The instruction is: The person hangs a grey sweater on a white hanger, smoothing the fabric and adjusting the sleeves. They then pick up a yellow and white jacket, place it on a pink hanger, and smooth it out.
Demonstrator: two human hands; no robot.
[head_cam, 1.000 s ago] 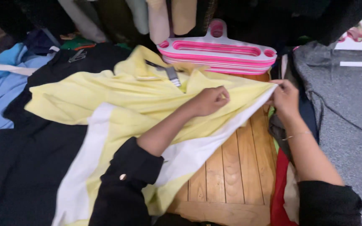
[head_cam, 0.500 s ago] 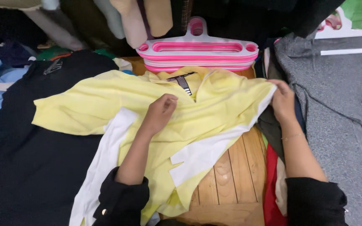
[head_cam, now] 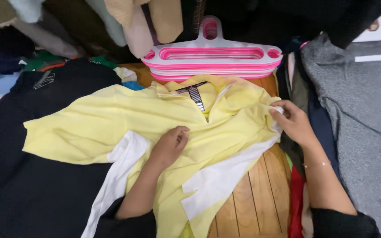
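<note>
A yellow polo shirt with white sleeve ends lies spread, collar away from me, over a wooden table. My left hand rests palm down on the middle of the shirt, fingers loosely curled. My right hand pinches the shirt's right shoulder edge at the table's right side. Both forearms come out of black sleeves.
A stack of pink and white plastic hangers lies just beyond the collar. Black garments cover the left, a grey garment the right. Hanging clothes fill the back. A red cloth hangs by the right table edge.
My left hand has slid leftward across the shirt from near the right shoulder to the middle. The right hand kept hold of the shoulder edge. The view has shifted right.
</note>
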